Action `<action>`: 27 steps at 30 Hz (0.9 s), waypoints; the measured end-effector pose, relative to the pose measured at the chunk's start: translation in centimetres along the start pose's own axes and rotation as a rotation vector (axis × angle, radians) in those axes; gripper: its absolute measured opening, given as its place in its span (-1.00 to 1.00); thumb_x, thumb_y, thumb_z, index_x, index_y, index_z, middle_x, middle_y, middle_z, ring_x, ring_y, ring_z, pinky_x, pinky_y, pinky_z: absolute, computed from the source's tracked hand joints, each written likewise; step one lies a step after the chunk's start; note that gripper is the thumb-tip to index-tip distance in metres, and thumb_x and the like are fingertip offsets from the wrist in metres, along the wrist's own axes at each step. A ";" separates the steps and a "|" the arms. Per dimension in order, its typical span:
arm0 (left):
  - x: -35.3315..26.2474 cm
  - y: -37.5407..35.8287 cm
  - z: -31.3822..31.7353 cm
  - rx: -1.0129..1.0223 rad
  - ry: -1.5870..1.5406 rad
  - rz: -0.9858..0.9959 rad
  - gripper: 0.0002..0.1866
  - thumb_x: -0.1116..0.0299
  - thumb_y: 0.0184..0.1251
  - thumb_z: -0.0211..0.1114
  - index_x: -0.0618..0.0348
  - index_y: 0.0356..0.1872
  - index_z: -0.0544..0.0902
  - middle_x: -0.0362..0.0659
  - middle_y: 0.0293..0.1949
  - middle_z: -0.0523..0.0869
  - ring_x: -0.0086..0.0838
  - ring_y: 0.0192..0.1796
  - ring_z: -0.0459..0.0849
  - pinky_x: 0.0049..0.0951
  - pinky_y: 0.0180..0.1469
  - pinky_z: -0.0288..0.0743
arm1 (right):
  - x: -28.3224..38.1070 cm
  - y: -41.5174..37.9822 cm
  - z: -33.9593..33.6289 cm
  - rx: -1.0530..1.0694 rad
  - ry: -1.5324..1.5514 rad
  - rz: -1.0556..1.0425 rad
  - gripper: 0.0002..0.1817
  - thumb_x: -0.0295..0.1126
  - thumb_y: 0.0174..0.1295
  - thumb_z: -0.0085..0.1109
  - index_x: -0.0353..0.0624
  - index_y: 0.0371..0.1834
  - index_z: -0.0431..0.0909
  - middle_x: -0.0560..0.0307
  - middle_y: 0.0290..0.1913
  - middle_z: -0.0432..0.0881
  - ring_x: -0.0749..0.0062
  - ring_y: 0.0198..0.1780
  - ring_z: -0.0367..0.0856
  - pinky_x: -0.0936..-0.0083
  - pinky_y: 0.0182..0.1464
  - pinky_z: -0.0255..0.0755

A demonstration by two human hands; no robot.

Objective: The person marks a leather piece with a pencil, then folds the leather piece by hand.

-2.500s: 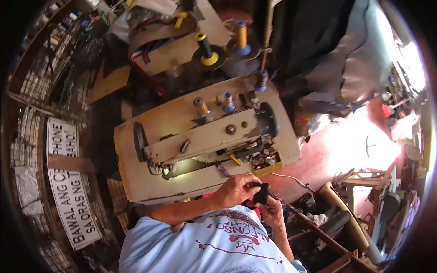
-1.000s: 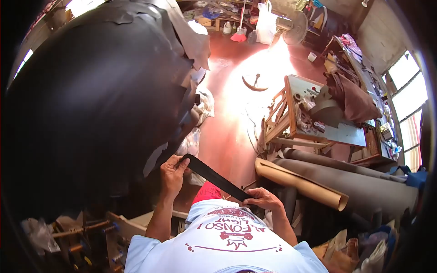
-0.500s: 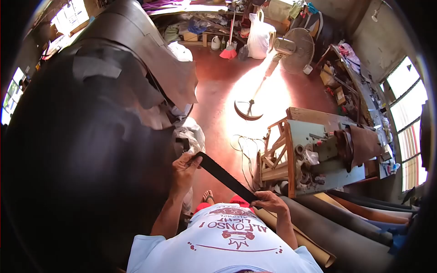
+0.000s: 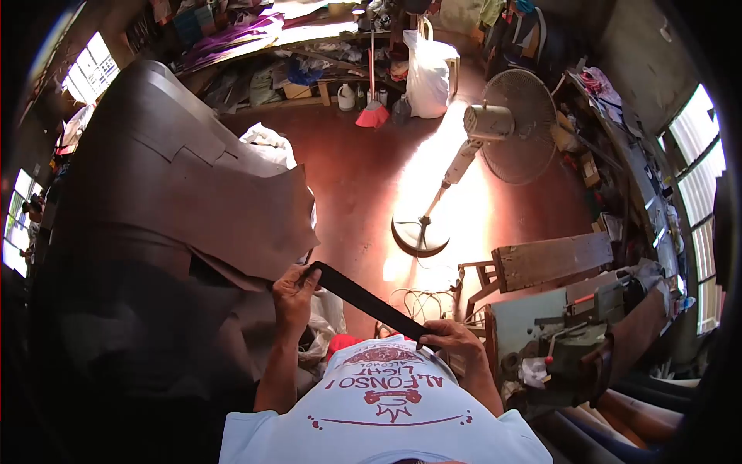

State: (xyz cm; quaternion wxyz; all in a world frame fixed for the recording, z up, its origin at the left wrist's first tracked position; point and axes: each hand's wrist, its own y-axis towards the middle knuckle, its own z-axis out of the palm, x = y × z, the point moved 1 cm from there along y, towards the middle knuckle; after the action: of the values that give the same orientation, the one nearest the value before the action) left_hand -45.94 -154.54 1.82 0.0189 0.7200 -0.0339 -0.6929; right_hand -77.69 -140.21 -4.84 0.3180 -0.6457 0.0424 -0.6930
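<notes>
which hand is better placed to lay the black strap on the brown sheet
Probably left: left hand grips the flat black strap beside the large brown leather sheet; right hand holds its other end, farther off.

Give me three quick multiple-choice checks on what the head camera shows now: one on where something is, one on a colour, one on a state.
1. Where does the standing fan stand?
A. On the red floor beyond the hands
B. On the workbench at the right
C. On the big brown sheets at the left

2. What colour is the strap?
A. White
B. Black
C. Yellow

3. How is the strap held?
A. Rolled up in one hand
B. Lying loose on the floor
C. Stretched straight between both hands

Answers:
1. A, its round base sits on the floor in the sunlit patch.
2. B, it reads dark black against the floor.
3. C, the left hand grips the upper end and the right hand grips the lower end, with the strap straight between them.
</notes>
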 end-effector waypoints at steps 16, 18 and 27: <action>22.1 48.1 3.5 -0.009 -0.696 -0.689 -0.87 0.31 0.49 0.24 0.14 -0.16 0.62 -0.21 -0.34 0.73 -0.45 -0.35 0.68 -0.37 -0.27 0.59 | 29.0 37.2 -21.4 -0.149 -0.114 -0.213 -0.68 -0.27 0.37 0.25 -0.26 0.06 0.56 0.05 -0.23 0.69 0.41 -0.14 0.63 0.43 -0.03 0.48; 26.3 52.4 6.4 0.013 -0.787 -0.993 -0.85 0.28 0.51 0.20 0.12 -0.13 0.61 -0.17 -0.31 0.71 -0.36 -0.31 0.68 -0.24 -0.12 0.59 | 35.1 41.0 -23.3 -0.328 -0.308 -0.235 -0.60 -0.32 0.38 0.26 -0.29 0.20 0.50 0.18 -0.28 0.65 0.56 -0.24 0.54 0.52 -0.15 0.45; 16.0 70.4 32.0 0.891 -0.736 -1.079 -0.78 0.24 0.54 0.15 0.10 0.04 0.56 -0.21 -0.05 0.63 -0.43 0.08 0.64 -0.24 0.12 0.60 | 43.7 50.7 -38.5 -0.468 0.011 -0.694 -0.54 -0.60 0.34 0.21 -0.19 0.31 0.44 0.18 -0.21 0.64 0.62 -0.26 0.53 0.61 -0.19 0.45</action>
State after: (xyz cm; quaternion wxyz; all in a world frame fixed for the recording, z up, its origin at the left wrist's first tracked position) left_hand -78.89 -225.30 -10.11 -0.6223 0.3014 0.0417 -0.7212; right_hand -92.05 -215.70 3.06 -0.0899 -0.6727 -0.0198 -0.7342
